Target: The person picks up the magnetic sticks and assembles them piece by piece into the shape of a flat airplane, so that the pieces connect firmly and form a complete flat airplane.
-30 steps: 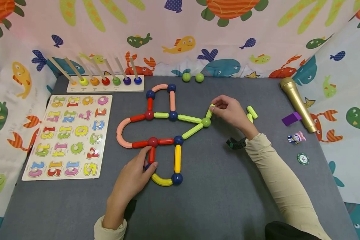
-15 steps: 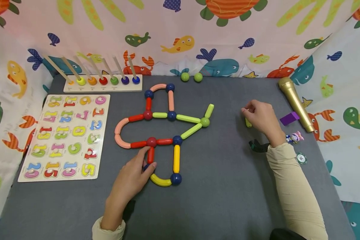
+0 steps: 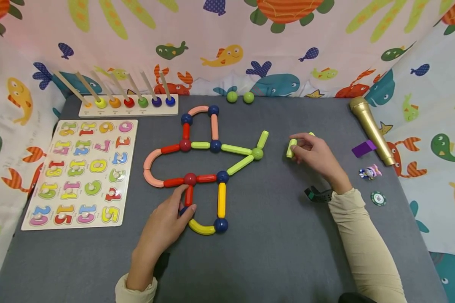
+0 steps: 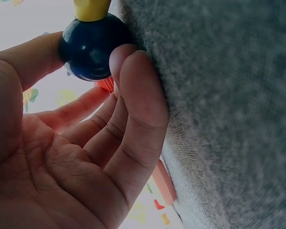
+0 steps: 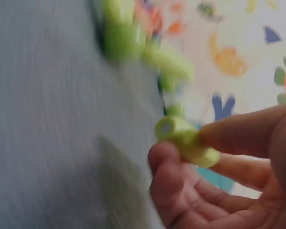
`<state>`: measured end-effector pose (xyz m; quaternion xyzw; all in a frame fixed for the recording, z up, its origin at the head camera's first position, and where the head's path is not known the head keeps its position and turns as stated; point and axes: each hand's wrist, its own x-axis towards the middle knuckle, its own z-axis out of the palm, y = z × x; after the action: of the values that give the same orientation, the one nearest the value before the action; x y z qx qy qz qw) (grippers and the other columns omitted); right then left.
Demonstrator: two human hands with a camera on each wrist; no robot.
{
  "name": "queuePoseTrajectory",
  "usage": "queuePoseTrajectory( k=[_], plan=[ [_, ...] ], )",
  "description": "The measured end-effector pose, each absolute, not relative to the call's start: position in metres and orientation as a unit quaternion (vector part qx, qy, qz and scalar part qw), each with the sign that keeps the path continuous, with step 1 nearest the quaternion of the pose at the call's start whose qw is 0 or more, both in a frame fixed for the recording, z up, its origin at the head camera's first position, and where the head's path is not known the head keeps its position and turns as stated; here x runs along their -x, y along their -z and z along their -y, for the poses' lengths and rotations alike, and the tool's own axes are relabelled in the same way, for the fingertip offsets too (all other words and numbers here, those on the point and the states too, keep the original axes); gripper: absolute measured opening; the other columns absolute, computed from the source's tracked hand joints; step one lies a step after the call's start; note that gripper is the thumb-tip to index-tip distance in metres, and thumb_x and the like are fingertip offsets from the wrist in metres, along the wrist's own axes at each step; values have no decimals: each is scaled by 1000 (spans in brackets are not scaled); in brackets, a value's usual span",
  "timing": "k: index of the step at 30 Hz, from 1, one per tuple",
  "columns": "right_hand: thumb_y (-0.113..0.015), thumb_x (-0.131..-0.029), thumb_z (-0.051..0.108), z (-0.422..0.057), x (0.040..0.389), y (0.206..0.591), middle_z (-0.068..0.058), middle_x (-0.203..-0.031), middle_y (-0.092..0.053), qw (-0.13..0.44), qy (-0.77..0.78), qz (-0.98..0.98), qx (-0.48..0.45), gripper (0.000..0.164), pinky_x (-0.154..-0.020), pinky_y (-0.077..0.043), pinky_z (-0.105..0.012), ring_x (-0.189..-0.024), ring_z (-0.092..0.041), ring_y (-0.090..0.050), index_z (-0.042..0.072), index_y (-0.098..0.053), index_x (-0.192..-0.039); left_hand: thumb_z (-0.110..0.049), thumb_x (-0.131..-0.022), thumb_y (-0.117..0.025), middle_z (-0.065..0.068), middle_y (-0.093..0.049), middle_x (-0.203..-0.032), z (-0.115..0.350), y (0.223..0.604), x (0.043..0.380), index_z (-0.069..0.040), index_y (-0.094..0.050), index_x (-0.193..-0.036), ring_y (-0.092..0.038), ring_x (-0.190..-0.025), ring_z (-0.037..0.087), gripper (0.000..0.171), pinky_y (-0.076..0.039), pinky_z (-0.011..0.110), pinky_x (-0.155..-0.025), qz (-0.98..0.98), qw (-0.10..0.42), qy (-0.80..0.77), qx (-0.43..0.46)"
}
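Note:
My right hand (image 3: 320, 158) pinches a light green magnetic rod (image 3: 291, 148) between thumb and fingers. In the right wrist view the rod (image 5: 183, 138) shows a round grey spot on its end. Behind that hand peeks the tip of another green rod (image 3: 311, 134). A figure of magnetic rods and balls lies mid-table, ending on the right in a green ball (image 3: 257, 153) with a short green rod (image 3: 263, 139) sticking out. My left hand (image 3: 161, 229) holds a dark blue ball (image 4: 93, 47) at the figure's lower left, between a red rod and a yellow curved rod (image 3: 202, 227).
On the left lie a number puzzle board (image 3: 79, 174) and a peg stand (image 3: 129, 110) with coloured rings. Two green balls (image 3: 232, 97) sit at the back edge. To the right are a gold microphone (image 3: 371, 130), a purple block (image 3: 363, 148), a small figurine (image 3: 370, 171) and a poker chip (image 3: 378, 198).
The right hand let go of the short rod on the green ball, went right to the loose rods, picked one up and came back leftward with it. The left hand stayed in place.

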<state>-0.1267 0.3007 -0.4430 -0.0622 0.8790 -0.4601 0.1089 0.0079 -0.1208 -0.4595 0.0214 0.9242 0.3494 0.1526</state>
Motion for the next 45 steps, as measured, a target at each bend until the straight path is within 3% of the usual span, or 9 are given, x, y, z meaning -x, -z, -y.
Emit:
queuePoseTrajectory(
  k=[4, 10, 15, 19, 22, 27, 34, 40, 45],
  plan=[
    [-68, -105, 8, -281, 117, 449, -22, -104, -70, 112, 579, -806, 54, 34, -77, -61, -34, -83, -20, -74, -12, -56, -129, -27, -101, -77, 5, -53, -83, 120, 460, -7, -8, -48, -157, -53, -72, 20, 66, -42, 37, -61, -923, 155, -350, -23],
    [-73, -101, 3, -259, 104, 456, -21, -97, -71, 66, 580, -810, 54, 26, -76, -60, -31, -80, -16, -74, -8, -57, -118, -28, -101, -76, 5, -53, -84, 120, 459, -7, -9, -47, -158, -53, -71, 20, 66, -42, 37, -61, -923, 159, -350, -21],
    [-76, -100, 8, -249, 101, 462, -21, -95, -72, 48, 541, -837, 63, 26, -71, -55, -25, -81, -20, -73, -4, -60, -117, -28, -102, -76, 5, -53, -84, 120, 459, -7, -9, -46, -158, -53, -71, 20, 67, -41, 37, -60, -923, 165, -346, -16],
    [-72, -104, 16, -248, 104, 462, -21, -98, -73, 55, 531, -843, 67, 25, -73, -55, -27, -84, -28, -73, -3, -62, -117, -28, -102, -76, 5, -53, -84, 120, 460, -7, -8, -47, -158, -53, -71, 20, 66, -41, 37, -60, -924, 159, -348, -18],
    [-66, -109, 23, -252, 112, 455, -20, -104, -72, 50, 519, -850, 66, 27, -76, -57, -32, -86, -27, -72, -2, -65, -119, -28, -101, -76, 5, -53, -83, 121, 461, -7, -8, -47, -157, -53, -70, 20, 66, -41, 37, -59, -923, 156, -350, -21],
    [-59, -112, 25, -259, 149, 434, -21, -111, -71, 49, 515, -852, 79, 33, -77, -58, -33, -93, -24, -72, -6, -67, -121, -28, -101, -77, 5, -52, -83, 122, 461, -7, -8, -47, -157, -53, -70, 20, 66, -41, 37, -59, -923, 156, -351, -19],
    [-59, -112, 23, -252, 235, 414, -17, -122, -68, 141, 488, -856, 96, 34, -85, -58, -35, -108, -29, -68, -3, -66, -132, -28, -101, -77, 4, -51, -80, 124, 463, -8, -9, -49, -156, -50, -66, 20, 64, -39, 36, -59, -923, 149, -352, -29],
    [-56, -110, 16, -226, 291, 418, -24, -149, -56, 179, 347, -907, 158, 41, -101, -50, -52, -129, -40, -57, 2, -59, -149, -29, -100, -78, 3, -51, -81, 125, 465, -9, -9, -50, -154, -50, -66, 19, 64, -39, 36, -58, -924, 140, -353, -28],
    [-53, -105, 2, -207, 312, 431, -27, -151, -52, 159, 254, -924, 238, 45, -107, -40, -59, -132, -43, -50, -1, -58, -150, -30, -100, -78, 2, -52, -81, 126, 466, -9, -10, -51, -154, -50, -65, 19, 64, -39, 36, -58, -924, 140, -356, -18]
  ],
)
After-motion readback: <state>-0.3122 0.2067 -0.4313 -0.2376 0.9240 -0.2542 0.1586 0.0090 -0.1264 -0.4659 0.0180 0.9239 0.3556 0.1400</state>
